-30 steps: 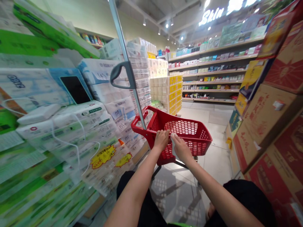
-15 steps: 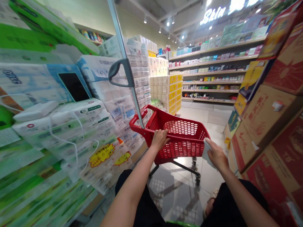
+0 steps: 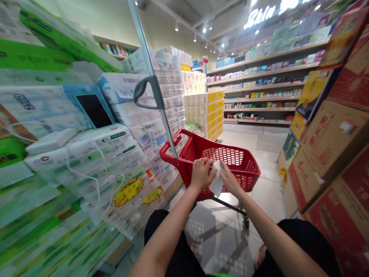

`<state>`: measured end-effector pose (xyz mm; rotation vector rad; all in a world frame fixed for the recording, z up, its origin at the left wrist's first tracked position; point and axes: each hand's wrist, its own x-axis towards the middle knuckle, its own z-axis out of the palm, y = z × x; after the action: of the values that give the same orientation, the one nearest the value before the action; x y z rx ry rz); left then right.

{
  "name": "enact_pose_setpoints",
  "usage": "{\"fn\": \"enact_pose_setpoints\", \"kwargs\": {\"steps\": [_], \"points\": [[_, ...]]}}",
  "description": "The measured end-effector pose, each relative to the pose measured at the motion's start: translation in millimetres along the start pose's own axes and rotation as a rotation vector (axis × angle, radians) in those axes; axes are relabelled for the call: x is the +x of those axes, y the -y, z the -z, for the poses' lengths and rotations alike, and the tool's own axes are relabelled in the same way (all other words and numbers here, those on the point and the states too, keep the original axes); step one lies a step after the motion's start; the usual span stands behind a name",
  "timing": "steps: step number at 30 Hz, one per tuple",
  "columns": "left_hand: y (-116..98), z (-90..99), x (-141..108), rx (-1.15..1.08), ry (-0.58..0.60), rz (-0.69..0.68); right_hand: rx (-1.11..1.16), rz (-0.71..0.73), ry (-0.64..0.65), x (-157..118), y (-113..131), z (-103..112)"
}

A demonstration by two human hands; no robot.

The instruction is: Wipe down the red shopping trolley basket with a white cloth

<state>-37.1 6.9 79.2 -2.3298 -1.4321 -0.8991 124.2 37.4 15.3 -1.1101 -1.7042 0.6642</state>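
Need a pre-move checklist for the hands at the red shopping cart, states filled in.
1. White cloth held by right hand: ok, fingertips grip its upper part.
2. Left hand at the red shopping cart: ok, fingers over the near basket rim.
3. Cloth pressed against the basket: cannot tell, the contact is hidden.
4. Both hands clear of the metal pole: ok, it rises apart from them.
5. Caster locked: cannot tell, too small to read.
6. Phone supported: ok, leaning among tissue packs.
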Motion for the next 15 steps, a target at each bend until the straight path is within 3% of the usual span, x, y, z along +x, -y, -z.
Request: {"fn": "enact_pose_setpoints", "kwargs": {"steps": [5, 8, 12, 15], "points": [[-23.8, -21.7, -3.6, -0.037, 0.046, -0.022, -0.001, 0.142, 0.038, -7.1, -3.4, 16.3], [-20.7, -37.7, -5.3, 0.045, 0.075, -0.063, -0.235, 0.18, 0.076, -12.3, -6.3, 33.2], [-18.8, -46.3, -3.5, 0.165, 0.11, -0.099, -0.633, 0.106, -0.098, -19.3, -21.7, 56.5], [-33.1, -49.9, 4.8, 0.198, 0.095, -0.061, -0.797, 0.111, -0.1, -25.1, -36.7, 65.3]]}}
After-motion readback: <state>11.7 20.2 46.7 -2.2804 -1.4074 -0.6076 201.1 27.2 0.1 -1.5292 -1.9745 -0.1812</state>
